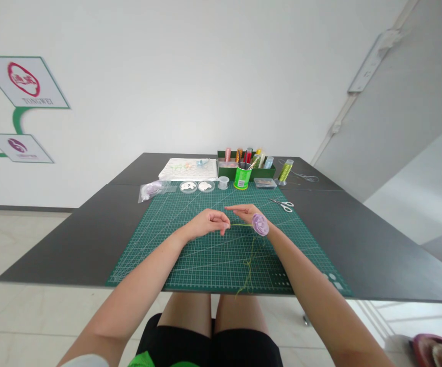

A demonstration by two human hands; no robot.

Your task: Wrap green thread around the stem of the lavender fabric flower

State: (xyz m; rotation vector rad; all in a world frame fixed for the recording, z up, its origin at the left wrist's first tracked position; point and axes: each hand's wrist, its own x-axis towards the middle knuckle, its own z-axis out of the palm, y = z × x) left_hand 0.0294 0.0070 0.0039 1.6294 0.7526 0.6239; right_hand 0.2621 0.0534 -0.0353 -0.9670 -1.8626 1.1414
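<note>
A pale purple flower [260, 224] with a thin green stem [240, 225] is above the cutting mat. My left hand [213, 222] pinches the far left end of the stem between thumb and fingertips. Beside the flower, my right hand [244, 211] has its fingers stretched out to the left over the stem. The flower head sits against the near side of that hand, by the wrist; whether the palm touches the stem is hidden. Loose yellow-green thread [250, 262] trails from below the flower toward the mat's front edge.
The green cutting mat [205, 265] covers the middle of the dark table [71, 244]. Scissors [283, 205] lie at right. Behind are a green can [242, 177] of tools, a box [221, 171] of thread spools, a yellow-green spool [285, 172], small dishes [188, 187], a white tray [167, 171] and a plastic bag [150, 190].
</note>
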